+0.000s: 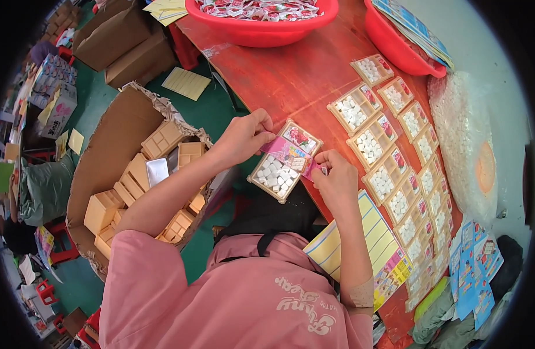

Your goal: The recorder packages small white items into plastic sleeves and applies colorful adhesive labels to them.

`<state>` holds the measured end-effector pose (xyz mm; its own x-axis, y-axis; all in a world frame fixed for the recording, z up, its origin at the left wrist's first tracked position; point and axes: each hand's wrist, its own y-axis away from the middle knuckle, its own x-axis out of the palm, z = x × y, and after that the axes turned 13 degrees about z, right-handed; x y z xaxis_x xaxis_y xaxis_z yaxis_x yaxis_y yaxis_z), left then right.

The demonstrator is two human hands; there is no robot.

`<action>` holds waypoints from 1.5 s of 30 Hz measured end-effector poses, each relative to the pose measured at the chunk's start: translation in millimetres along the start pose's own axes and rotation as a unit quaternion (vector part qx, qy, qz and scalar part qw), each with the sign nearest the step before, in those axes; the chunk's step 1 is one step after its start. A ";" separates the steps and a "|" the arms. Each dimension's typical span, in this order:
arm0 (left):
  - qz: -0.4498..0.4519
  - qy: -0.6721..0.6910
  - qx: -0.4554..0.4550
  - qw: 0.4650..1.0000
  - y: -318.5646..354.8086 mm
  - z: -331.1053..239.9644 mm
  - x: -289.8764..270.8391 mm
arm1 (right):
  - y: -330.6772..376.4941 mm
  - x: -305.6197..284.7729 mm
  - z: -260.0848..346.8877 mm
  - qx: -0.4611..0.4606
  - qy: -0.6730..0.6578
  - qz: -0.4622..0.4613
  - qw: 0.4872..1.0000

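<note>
My left hand (244,137) and my right hand (336,176) hold between them a small tan tray (277,174) filled with white tablets and a red-pictured packet. Both hands also pinch a pink printed card (286,152) that lies across the top of the tray. The tray hovers at the near edge of the red-brown table (279,81). My left fingers grip the card's left end, my right fingers its right end by the tray corner.
Several filled tan trays (395,168) lie in rows on the table's right. A red basin (261,20) of packets stands at the back, another red basin (398,41) holds cards. A cardboard box (113,157) of empty trays sits on the floor at left. Yellow sheets (366,238) lie near my right arm.
</note>
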<state>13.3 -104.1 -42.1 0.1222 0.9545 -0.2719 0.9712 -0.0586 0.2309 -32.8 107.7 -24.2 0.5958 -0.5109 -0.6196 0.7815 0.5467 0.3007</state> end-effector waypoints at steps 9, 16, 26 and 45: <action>-0.098 0.048 0.013 0.994 12.4 16.6 24.6 | -1.6 -2.7 3.0 0.008 0.016 0.023 1.000; -0.122 -0.031 -0.015 0.992 23.1 -3.4 37.0 | -2.8 -2.4 0.0 -0.005 0.027 0.024 0.999; -0.138 0.015 -0.019 0.990 28.6 7.8 48.7 | -8.5 -3.4 -4.6 -0.034 0.053 0.032 0.997; 0.011 0.594 -0.018 0.804 57.3 0.9 68.5 | 16.0 -29.9 3.8 -0.018 -0.398 0.158 0.904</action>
<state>77.6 -42.3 -48.3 -0.1632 0.5595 0.8126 0.9624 -0.0911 0.2560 -37.4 129.2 1.9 0.7444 -0.6324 0.2144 0.5504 0.7629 0.3391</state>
